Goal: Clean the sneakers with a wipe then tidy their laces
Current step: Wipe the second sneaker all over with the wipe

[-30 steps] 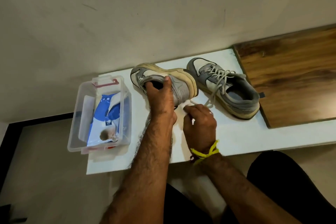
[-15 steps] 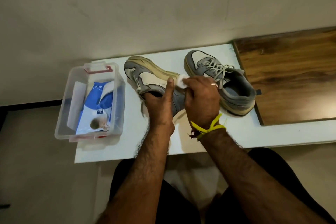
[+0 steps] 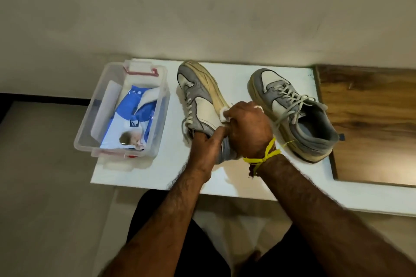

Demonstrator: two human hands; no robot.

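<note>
Now the right hand (image 3: 246, 128) has slid up from the heel end, where it worked a second ago, to the midsole by the midfoot. It pinches the white wipe (image 3: 223, 115) against the sole edge of the left sneaker (image 3: 200, 101). The wrist with the yellow thread band (image 3: 263, 157) is bent across the shoe, knuckles up. The left hand (image 3: 206, 148) grips the heel collar, thumb up along the side, holding the sneaker tipped on its side on the white desk (image 3: 171, 164). My read: still in the wiping step, moving along the sole toward the toe. The right sneaker (image 3: 292, 114) sits upright, close beside it and not touching, laces loose, so lace tidying isn't started. A clear bin (image 3: 90, 132) with the wipe pack (image 3: 132, 123) sits at left.
</note>
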